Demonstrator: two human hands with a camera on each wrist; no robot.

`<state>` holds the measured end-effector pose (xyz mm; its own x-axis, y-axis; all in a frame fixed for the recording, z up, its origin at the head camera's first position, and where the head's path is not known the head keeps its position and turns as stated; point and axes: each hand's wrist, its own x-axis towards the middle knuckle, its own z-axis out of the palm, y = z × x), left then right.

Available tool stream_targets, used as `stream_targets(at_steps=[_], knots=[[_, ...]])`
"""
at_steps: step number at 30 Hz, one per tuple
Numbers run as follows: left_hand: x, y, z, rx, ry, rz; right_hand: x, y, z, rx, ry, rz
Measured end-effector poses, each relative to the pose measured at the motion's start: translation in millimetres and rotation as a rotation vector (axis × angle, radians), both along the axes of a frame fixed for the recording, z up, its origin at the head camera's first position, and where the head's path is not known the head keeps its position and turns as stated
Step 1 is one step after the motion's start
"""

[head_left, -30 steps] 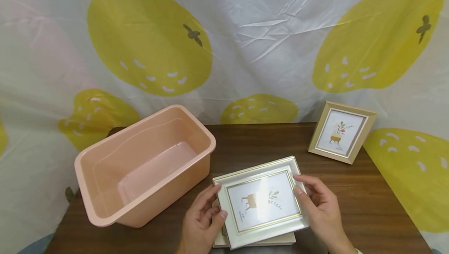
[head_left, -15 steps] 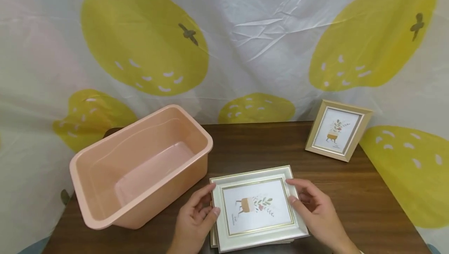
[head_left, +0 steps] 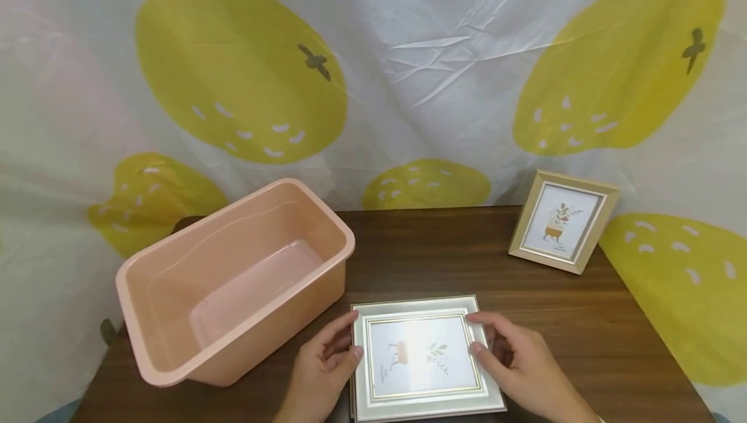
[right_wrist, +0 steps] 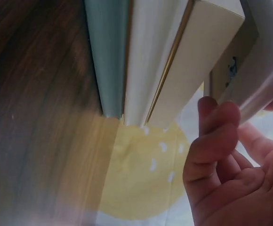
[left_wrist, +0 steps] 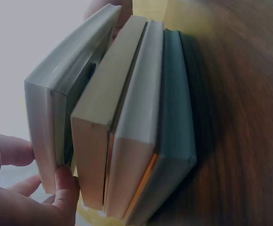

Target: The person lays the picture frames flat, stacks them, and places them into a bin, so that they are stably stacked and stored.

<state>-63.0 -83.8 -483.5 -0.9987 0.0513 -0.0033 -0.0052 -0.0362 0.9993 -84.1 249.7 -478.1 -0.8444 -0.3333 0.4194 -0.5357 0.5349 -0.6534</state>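
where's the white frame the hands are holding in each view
Head: the white frame is at bottom, just right of centre, between left hand and right hand.
Left wrist: the white frame is along the left side.
Right wrist: the white frame is at upper right, cut off by the edge.
Shared landmark: the wooden table.

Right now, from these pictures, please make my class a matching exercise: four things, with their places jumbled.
1. Pink tub
2. Gold picture frame
3. Uppermost white picture frame
4. Teal frame

A. Lowest in the stack
B. Left side of the table
C. Held by left hand and right hand
D. Standing, far right

Pairs: 1-B; 2-D; 3-C; 4-A
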Motion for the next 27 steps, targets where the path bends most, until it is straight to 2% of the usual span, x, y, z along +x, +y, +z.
stream_targets(at_steps=[5,11,20,27], knots=[[-2.7,-0.1,-3.2,-0.069,-0.001,-0.016,2.0,-0.7,-1.2,0.068,0.019,-0.009],[-4.2,-1.5,-2.4,-0.146,0.013,0.025,1.4,-3.5,-0.7,0.158,0.003,-0.024],[-8.8,-3.7,-5.1,-0.209,0.005,0.045,-4.7,-7.3,2.7,0.197,0.032,-0.005],[-7.8,-5.8,-7.8,-0.392,0.081,0.067,-7.1,-5.8,1.5,0.185,0.006,0.006]])
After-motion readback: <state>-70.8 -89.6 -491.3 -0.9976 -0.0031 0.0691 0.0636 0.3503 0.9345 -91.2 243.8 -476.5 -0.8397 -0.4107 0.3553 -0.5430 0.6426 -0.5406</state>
